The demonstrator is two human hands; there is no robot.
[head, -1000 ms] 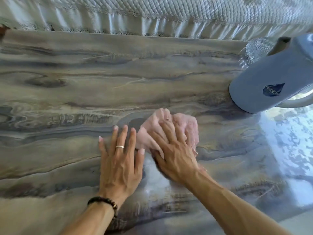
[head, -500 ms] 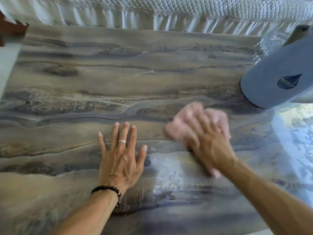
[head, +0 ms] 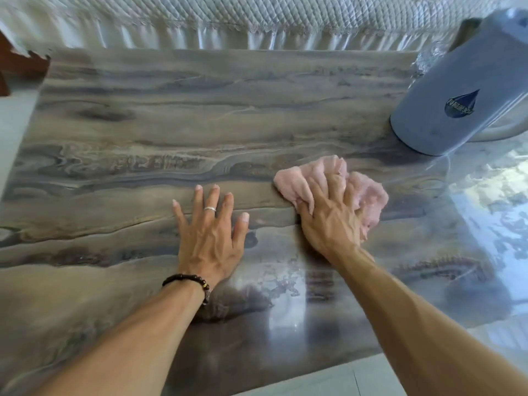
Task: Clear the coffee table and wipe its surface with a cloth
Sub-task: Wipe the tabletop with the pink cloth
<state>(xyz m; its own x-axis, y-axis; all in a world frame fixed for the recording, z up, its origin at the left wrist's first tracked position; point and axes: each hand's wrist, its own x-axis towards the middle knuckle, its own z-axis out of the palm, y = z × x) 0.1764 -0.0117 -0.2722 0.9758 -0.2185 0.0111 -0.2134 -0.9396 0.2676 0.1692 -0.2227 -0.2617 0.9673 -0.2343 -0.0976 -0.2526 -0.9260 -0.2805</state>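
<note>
Right now the pink cloth (head: 325, 181) lies bunched under the right hand (head: 333, 218), spilling out beyond the fingertips and off past the little-finger side. The fingers (head: 340, 192) curl down into the folds and the thumb presses its near-left edge, so the hand grips the cloth against the coffee table (head: 171, 124). Just left of that thumb, apart from the cloth, the left hand (head: 213, 232) rests flat on the wood-grain top, fingers straight and spread, holding nothing (a ring sits on one finger, a dark bead bracelet (head: 187, 282) on the wrist).

Ahead of the left fingertips the tabletop runs bare to its far edge, which meets a white quilted cover (head: 257, 21) with a pleated skirt. The table's left edge lies well off from the left little finger. Beyond and to the right of the cloth stands a grey-blue jug (head: 457, 95) with a drop-shaped logo, near the right fingertips but not touching the cloth. Right of the cloth the surface shines with glare.

Both forearms reach in from the near edge, the right one angled in from the lower right, its wrist raised slightly over the knuckles.
</note>
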